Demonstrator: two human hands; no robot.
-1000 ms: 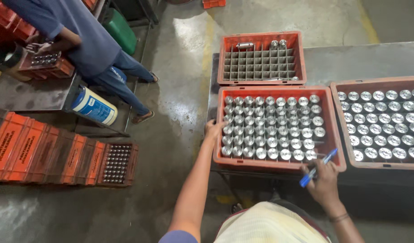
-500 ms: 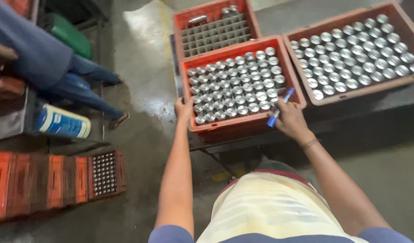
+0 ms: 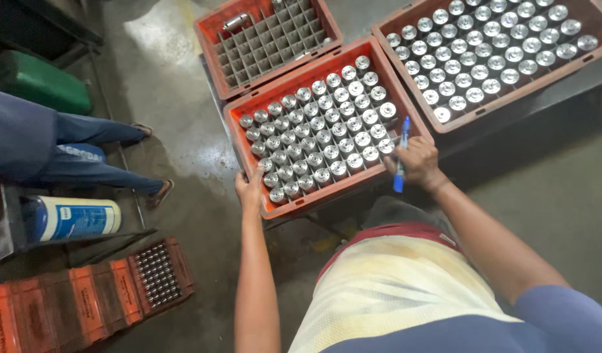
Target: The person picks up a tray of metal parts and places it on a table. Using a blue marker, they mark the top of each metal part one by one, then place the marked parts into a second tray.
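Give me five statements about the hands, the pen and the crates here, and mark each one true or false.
1. The right hand holds a blue pen. True.
2. The left hand grips the near left corner of the full orange crate. True.
3. That crate is full of green bottles. False: it holds rows of shiny metal cylinders.
4. The divided crate behind it is packed full. False: nearly all its cells are bare.
5. The blue and white canister stands upright. False: it lies on its side.
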